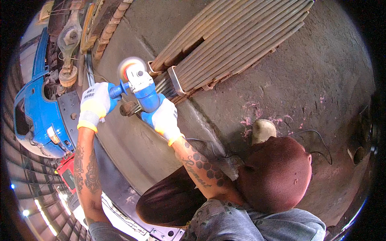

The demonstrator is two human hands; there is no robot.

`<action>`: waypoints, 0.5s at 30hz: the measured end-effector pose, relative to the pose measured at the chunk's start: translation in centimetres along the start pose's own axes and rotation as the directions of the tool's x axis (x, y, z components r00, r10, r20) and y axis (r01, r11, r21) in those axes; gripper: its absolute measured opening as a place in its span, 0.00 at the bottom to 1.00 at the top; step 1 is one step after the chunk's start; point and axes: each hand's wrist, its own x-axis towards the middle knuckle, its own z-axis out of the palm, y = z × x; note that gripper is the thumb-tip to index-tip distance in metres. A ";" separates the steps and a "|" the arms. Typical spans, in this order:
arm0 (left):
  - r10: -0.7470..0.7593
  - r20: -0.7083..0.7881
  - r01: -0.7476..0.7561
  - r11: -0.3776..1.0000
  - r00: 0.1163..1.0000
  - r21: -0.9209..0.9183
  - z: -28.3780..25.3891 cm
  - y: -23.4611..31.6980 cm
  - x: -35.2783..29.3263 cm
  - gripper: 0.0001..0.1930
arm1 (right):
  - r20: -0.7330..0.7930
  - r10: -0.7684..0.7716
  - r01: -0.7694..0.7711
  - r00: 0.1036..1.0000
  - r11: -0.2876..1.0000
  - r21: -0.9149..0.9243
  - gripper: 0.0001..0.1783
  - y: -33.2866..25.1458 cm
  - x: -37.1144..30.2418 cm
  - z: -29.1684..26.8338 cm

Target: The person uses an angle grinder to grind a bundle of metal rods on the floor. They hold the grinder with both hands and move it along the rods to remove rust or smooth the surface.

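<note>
My right hand [164, 119] is wrapped round the body of a blue and white angle grinder [147, 97], and my left hand [96, 100] grasps its blue side handle [116, 91]. The disc [130, 66], a blur, is just ahead of both hands. Leaf springs [237, 46] stretch away ahead and right of my grip; a blue vehicle cab [40, 114] stands well to its left.

The gloved left grip [95, 101] and right grip [165, 119] hold a blue angle grinder [147, 96] near stacked leaf springs [233, 44].
</note>
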 end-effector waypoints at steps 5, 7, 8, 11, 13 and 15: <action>0.023 -0.026 -0.023 1.000 0.999 -0.015 -0.9 1.2 -0.1 0.13 | -0.022 0.022 -0.022 1.000 1.000 -0.005 0.30 -0.1 0.0 -0.7; 0.024 -0.030 -0.025 0.999 0.999 -0.025 -1.3 0.8 0.6 0.13 | -0.014 0.002 -0.002 1.000 1.000 0.024 0.30 -0.4 0.6 -0.8; 0.011 -0.022 -0.011 1.000 1.000 -0.006 -1.2 0.7 0.1 0.13 | -0.005 -0.007 0.007 1.000 1.000 0.027 0.29 -0.2 0.4 -0.5; -0.027 0.019 0.028 0.999 0.999 -0.025 -0.4 0.8 -0.7 0.12 | 0.007 -0.017 0.017 1.000 1.000 0.021 0.29 0.4 0.0 -0.3; -0.018 -0.004 0.018 1.000 1.000 -0.003 0.0 0.8 -0.6 0.12 | 0.021 -0.008 0.008 1.000 1.000 -0.006 0.29 0.6 0.0 -0.4; -0.010 -0.008 0.010 1.000 1.000 0.017 -0.3 1.1 -0.5 0.12 | 0.005 -0.004 0.004 1.000 1.000 0.018 0.29 1.0 0.0 0.0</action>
